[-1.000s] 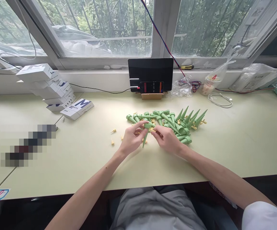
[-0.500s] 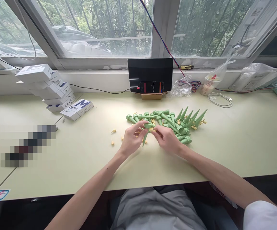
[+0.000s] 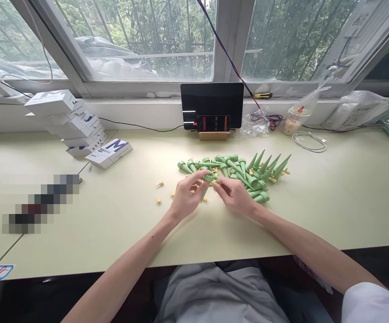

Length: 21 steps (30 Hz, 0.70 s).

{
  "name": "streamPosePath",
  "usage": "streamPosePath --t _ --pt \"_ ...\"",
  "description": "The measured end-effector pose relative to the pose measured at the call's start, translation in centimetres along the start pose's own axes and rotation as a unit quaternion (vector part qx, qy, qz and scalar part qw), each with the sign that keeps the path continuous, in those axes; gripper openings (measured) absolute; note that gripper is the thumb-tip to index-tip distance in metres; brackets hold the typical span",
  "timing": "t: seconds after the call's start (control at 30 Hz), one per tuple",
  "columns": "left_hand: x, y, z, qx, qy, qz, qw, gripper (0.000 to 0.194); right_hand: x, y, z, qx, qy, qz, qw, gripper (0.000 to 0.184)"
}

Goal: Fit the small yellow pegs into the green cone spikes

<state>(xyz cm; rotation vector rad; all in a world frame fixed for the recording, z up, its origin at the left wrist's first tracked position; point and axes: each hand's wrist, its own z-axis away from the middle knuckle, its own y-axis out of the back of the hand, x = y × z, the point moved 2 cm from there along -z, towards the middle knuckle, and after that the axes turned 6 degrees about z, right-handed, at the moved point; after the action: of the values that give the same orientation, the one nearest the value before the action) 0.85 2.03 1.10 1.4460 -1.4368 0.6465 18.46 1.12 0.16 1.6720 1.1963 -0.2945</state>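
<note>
My left hand [image 3: 186,196] is closed round a green plastic spike [image 3: 209,178], its wide end up and its narrow point slanting down below the fingers. Thumb and fingertips of my right hand [image 3: 235,195] meet in a pinch beside that wide end, on a small yellow plastic piece [image 3: 215,181] that is mostly hidden. Just beyond both hands lies a pile of similar green spikes [image 3: 241,168]. Loose yellow pieces, one of them a yellow nozzle-like piece [image 3: 159,200], are scattered on the table left of my left hand and under it.
A phone [image 3: 213,123] leans on a dark tablet [image 3: 211,98] at the back of the table [image 3: 130,233]. White boxes [image 3: 71,121] are stacked at the left rear. A bagged cup [image 3: 294,119] and a coiled white cable [image 3: 309,141] sit at the right rear.
In my left hand the spike's wide end has tipped toward me, and less of its point shows. My right hand keeps its pinch close beside it.
</note>
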Motion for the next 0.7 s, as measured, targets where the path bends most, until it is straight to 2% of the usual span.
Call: streamPosePath --t 0.17,0.27,0.7 --pt "-0.08 0.0 -0.04 -0.017 0.038 0.036 0.998 0.029 0.31 -0.12 0.14 0.036 0.089 0.125 0.988 0.027" --pt "-0.01 0.0 -0.07 -0.021 0.047 0.048 0.998 0.028 0.32 -0.1 0.21 0.049 0.121 0.165 0.978 0.025" --pt "-0.03 0.06 0.07 -0.005 -0.002 -0.003 1.0 0.027 0.39 -0.2 0.2 0.041 0.07 0.095 0.992 0.027"
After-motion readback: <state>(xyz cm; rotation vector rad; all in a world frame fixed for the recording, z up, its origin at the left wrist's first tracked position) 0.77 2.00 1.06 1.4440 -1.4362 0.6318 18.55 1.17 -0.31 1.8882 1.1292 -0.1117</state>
